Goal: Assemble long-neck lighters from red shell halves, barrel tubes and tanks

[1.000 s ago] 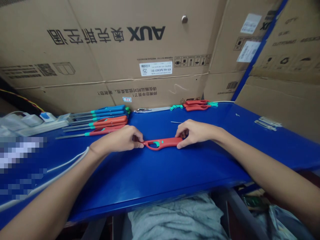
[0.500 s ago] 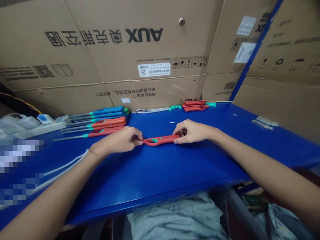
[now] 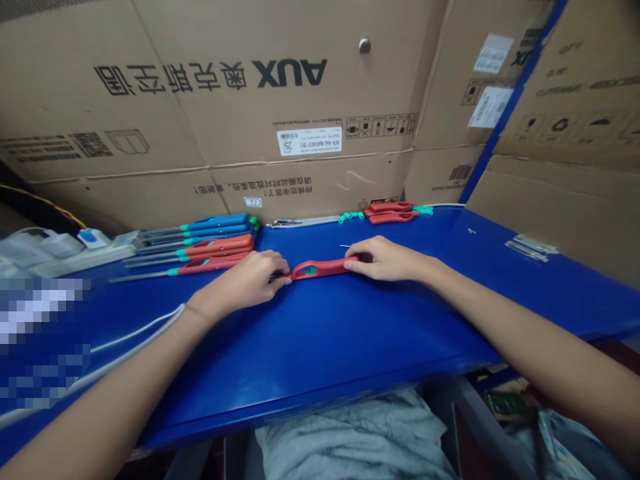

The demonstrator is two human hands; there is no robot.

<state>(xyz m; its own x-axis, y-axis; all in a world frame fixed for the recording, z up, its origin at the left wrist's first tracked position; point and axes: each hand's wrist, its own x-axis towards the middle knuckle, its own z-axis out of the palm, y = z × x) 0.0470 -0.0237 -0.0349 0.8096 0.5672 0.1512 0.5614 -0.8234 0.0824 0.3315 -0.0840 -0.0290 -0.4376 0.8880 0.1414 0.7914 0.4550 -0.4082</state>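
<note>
A red stick-lighter handle (image 3: 326, 268) with a green trigger lies level between my hands, just over the blue table. My left hand (image 3: 256, 277) is closed around its narrow left end, and the fingers hide that tip. At the thick right end, the thumb and fingers of my right hand (image 3: 379, 259) pinch the handle. Behind my left hand, several red and orange stick lighters (image 3: 215, 248) lie beside several blue ones (image 3: 220, 223), their metal rods pointing left. A thin metal rod (image 3: 346, 246) shows just behind my right fingers.
Along the back of the blue table (image 3: 320, 353) lie metal rods (image 3: 305, 221), small green parts (image 3: 351, 217) and red handles (image 3: 393, 212). More metal strips (image 3: 531, 247) are at the right. A power strip (image 3: 90, 253) and white cable (image 3: 135, 340) are left. Cardboard (image 3: 210, 120) walls the back.
The red handle has rolled between my hands, so its loop now faces up and back. Both hands have shifted slightly, the right one a little left and away from me.
</note>
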